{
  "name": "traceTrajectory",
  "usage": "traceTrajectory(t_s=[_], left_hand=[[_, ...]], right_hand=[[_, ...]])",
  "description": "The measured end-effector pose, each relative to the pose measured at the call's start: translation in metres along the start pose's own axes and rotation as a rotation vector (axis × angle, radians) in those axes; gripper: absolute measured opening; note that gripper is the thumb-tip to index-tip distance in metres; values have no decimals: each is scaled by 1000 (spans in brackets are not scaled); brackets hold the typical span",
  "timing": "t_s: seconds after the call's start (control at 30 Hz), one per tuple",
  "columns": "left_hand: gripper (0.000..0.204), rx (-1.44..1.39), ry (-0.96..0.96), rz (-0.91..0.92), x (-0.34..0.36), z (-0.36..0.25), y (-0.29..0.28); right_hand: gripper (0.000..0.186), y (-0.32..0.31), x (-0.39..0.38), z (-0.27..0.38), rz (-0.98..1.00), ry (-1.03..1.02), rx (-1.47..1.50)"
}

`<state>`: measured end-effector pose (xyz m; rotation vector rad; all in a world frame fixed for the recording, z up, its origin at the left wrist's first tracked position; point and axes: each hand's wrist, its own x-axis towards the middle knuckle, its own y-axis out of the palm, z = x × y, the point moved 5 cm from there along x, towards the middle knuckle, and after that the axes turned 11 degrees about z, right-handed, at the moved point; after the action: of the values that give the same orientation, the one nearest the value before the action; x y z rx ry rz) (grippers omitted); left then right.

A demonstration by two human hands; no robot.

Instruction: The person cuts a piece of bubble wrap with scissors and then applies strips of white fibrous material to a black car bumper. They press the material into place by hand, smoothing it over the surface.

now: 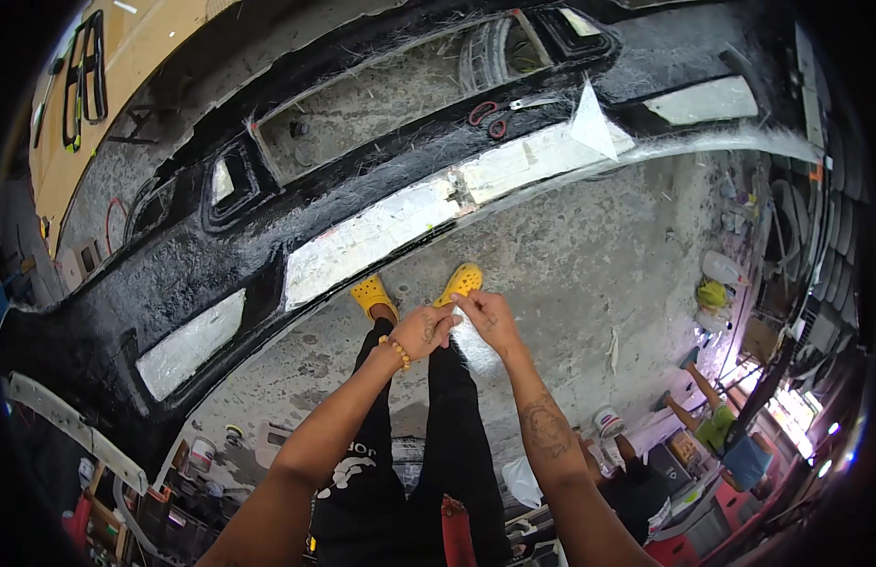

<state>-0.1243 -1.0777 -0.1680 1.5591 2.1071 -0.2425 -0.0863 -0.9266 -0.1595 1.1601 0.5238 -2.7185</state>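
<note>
In front of me, above the floor, my left hand (424, 333) and my right hand (490, 319) are close together with fingers pinched. Between them hangs a white, fibrous sheet that looks like fiberglass mat (476, 345), gripped at its upper edge. Beyond my hands stretches a large black bumper-like panel (362, 170) with a rough fibrous surface. Long white patches (372, 231) run along its near side. A loose white triangular piece (594, 123) lies on the right part, and red-handled scissors (494, 115) rest left of it.
Yellow clogs (463, 281) are on my feet, on the worn concrete floor (570, 255) close to the panel. A white bucket (608, 421) stands at lower right, with other people (716, 430) nearby. Bottles and a bag (712, 295) line the right wall. A cardboard sheet (126, 71) lies far left.
</note>
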Motion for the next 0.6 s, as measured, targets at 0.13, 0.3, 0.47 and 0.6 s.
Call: traceTrajectory(t_s=[0.13,0.3,0.47,0.6], left_hand=[[29,75,-48,-182,-7,-6,3],[29,449,-186,-368,-25,-11,2],[30,480,-174,-485,-40,-1,-4],[32,333,-97,-488,-49,-13,2]], right_hand=[[45,14,7,-16,-85,-7,173],[44,42,9,-15,-170,58,363],[44,66,14,-6,-325,13,386],[46,48,20,-44,-563,9,331]])
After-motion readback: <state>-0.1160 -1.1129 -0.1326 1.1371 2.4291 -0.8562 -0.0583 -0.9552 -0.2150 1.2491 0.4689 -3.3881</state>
